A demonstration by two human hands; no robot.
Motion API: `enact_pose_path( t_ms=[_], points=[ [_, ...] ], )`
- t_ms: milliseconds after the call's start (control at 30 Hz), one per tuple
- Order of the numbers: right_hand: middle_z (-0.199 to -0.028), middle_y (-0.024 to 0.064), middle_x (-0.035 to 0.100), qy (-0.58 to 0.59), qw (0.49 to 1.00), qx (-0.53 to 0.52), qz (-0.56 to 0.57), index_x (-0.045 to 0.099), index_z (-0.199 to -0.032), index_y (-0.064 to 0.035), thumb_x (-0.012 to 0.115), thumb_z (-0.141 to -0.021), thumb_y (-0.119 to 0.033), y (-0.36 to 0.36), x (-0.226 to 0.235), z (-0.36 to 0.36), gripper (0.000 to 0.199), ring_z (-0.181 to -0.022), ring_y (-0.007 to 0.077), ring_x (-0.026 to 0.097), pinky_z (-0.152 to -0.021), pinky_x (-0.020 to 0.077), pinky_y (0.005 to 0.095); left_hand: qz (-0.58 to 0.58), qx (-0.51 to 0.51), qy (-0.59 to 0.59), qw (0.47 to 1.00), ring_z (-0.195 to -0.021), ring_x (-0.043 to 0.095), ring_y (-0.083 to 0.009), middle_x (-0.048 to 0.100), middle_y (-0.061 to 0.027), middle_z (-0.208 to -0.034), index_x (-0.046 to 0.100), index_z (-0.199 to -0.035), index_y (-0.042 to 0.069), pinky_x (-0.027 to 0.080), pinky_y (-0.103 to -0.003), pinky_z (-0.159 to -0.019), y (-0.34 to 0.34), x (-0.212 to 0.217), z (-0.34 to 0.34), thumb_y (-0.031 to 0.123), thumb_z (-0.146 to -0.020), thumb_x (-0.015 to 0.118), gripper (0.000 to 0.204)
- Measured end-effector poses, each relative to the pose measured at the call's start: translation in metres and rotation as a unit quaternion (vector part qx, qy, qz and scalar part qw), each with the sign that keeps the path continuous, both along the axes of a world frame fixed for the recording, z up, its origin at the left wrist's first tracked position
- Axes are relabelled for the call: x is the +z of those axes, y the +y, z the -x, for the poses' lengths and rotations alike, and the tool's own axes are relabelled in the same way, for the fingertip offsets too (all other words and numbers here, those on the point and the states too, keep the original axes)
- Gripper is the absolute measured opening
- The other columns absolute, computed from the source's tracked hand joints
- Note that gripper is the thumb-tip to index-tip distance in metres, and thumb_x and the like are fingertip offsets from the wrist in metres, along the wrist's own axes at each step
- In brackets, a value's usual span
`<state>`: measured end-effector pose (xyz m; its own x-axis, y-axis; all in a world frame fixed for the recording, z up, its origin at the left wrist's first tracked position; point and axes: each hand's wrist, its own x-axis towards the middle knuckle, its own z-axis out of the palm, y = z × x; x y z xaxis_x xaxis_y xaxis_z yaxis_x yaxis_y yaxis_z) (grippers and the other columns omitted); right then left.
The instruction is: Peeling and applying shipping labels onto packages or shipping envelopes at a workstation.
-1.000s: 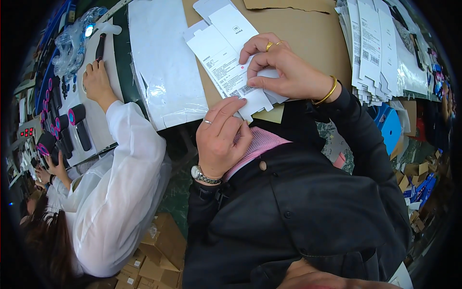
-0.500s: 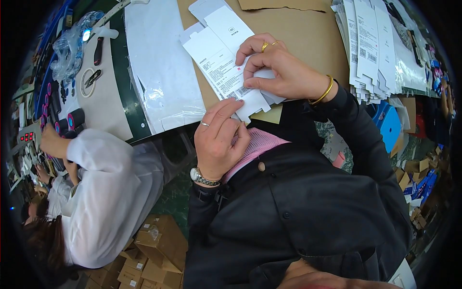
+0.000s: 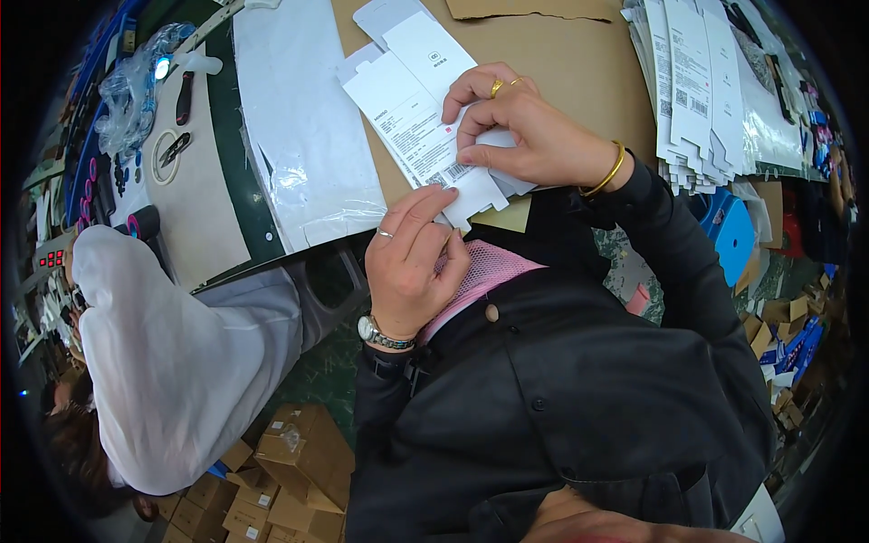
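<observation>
A flattened white carton (image 3: pixel 412 104) with printed text and a barcode lies at the table's near edge, with more white flat card beneath it. My left hand (image 3: pixel 415 262) has its fingertips on the carton's near end beside the barcode, fingers curled and the thumb bent below the edge. Over the carton's right side, my right hand (image 3: pixel 525 131) is closed, thumb and index fingertip together just above the barcode. Whatever lies between those fingertips is too small or hidden to make out. A yellowish slip (image 3: pixel 505 217) shows under the carton's near end.
A stack of flat white cartons (image 3: pixel 692 81) stands at the right. Brown cardboard (image 3: pixel 579 72) covers the table under my work. Left lie a plastic-covered white sheet (image 3: pixel 308 127), snips (image 3: pixel 176 149) and a dark-handled tool (image 3: pixel 185 98). A co-worker in a white sleeve (image 3: pixel 172 353) sits close at left.
My hands and the carton hold almost the same place. At the left, the co-worker's white-sleeved arm has shifted, and the hand near the dark rolls is now hidden.
</observation>
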<state>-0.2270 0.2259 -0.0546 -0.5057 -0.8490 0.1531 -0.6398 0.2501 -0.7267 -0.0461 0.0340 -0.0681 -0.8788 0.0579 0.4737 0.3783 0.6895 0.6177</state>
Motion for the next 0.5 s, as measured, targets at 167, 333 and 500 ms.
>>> enact_pose_path(
  t_ms=[167,333,500],
  points=[
    [-0.131,0.0024,0.068,0.001,1.000,-0.004,0.004,0.078,-0.090,-0.0076,0.085,-0.096,-0.018,0.0004,-0.0013,-0.0002,0.014,-0.138,0.0287,0.051,-0.124,0.0319,0.0463,0.004,0.001,0.002,1.000,-0.115,0.076,-0.0375,0.078,-0.0144,-0.123,0.066,-0.085,0.000,0.062,-0.044,-0.091,0.0005,0.0011,0.0004,-0.005,-0.077,0.079,0.016],
    [-0.132,0.0019,0.068,0.004,1.000,-0.004,0.002,0.079,-0.090,-0.0082,0.086,-0.096,-0.018,-0.0003,-0.0010,-0.0004,0.013,-0.139,0.0285,0.051,-0.124,0.0325,0.0462,0.007,0.005,0.001,1.000,-0.115,0.076,-0.0370,0.078,-0.0141,-0.123,0.066,-0.084,0.000,0.062,-0.043,-0.091,0.0011,0.0027,0.0005,-0.005,-0.077,0.079,0.016],
    [-0.133,0.0016,0.068,-0.015,1.000,-0.007,0.003,0.079,-0.090,-0.0084,0.086,-0.095,-0.018,0.0004,-0.0010,-0.0001,0.013,-0.139,0.0282,0.050,-0.124,0.0327,0.0462,0.005,0.004,0.000,1.000,-0.115,0.076,-0.0368,0.078,-0.0141,-0.123,0.066,-0.084,0.000,0.062,-0.043,-0.090,0.0007,0.0025,0.0007,-0.005,-0.077,0.079,0.016]
  ],
)
